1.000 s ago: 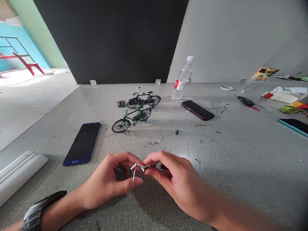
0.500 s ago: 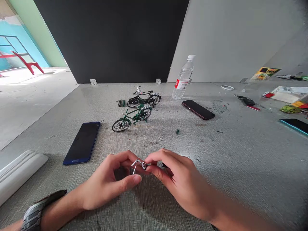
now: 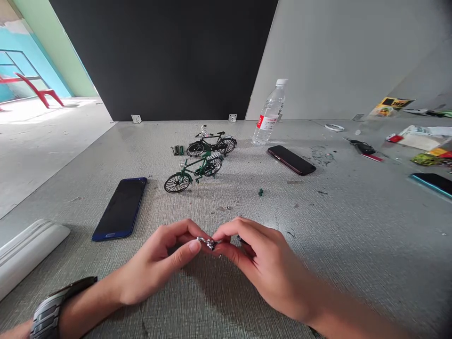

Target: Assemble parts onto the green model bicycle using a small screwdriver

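Silver pc (image 3: 210, 244) pinched by L hand (image 3: 155, 268) & R hand (image 3: 266, 263), both nearly closed; partly hidden, shape unclear.

Ahead and to the left of your left hand (image 3: 164, 263) you have a blue smartphone (image 3: 119, 209) lying face up, and farther left a long, white, rounded object (image 3: 30, 254), cut off by the view's edge. Well ahead of your right hand (image 3: 264, 268), a dark red-edged smartphone (image 3: 291, 160) lies face up, with a clear, red-labelled water bottle (image 3: 271, 106) upright just beyond it. Far to that hand's right you see a teal-edged smartphone (image 3: 432, 182); well beyond your left hand, leftward, stands a red chair (image 3: 43, 93).
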`<state>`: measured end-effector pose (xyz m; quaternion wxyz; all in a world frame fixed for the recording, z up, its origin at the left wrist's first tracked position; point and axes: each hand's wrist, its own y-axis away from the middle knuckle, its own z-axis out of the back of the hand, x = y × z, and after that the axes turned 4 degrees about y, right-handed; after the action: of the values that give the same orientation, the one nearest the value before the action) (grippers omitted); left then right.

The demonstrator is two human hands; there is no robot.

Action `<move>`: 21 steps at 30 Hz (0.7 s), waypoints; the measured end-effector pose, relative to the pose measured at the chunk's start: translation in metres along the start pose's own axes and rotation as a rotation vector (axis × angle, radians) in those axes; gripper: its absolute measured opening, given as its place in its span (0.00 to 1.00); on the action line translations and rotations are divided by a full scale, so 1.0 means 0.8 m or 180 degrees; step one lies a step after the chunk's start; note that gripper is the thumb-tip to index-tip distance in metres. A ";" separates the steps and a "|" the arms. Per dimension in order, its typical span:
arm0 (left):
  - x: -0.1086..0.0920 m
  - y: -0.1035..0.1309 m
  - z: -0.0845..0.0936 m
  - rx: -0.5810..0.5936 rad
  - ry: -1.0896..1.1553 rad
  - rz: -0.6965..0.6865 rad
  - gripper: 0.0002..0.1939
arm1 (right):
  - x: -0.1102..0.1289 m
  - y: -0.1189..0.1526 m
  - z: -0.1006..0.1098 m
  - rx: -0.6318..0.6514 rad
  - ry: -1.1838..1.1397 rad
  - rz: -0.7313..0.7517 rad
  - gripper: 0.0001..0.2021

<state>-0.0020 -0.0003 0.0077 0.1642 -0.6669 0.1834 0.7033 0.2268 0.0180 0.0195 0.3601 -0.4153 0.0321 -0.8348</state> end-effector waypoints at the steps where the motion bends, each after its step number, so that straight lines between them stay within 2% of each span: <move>1: 0.000 0.000 0.000 0.0003 -0.0001 0.0001 0.16 | 0.000 0.000 0.000 0.0009 -0.0020 -0.0044 0.05; 9: 0.000 0.000 0.001 0.0007 -0.0032 0.0002 0.16 | -0.002 -0.001 0.002 0.0073 -0.0122 -0.0202 0.05; 16: 0.001 0.002 0.001 0.0016 -0.0102 0.0089 0.17 | -0.003 0.000 0.002 -0.0005 -0.0079 -0.0054 0.05; 21: -0.001 0.000 0.000 0.0059 -0.0129 -0.0014 0.15 | 0.000 -0.001 0.002 -0.0012 -0.0013 -0.0012 0.07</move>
<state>-0.0023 -0.0002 0.0086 0.1756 -0.6514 0.1849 0.7146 0.2277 0.0190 0.0205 0.3578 -0.4178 0.0321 -0.8345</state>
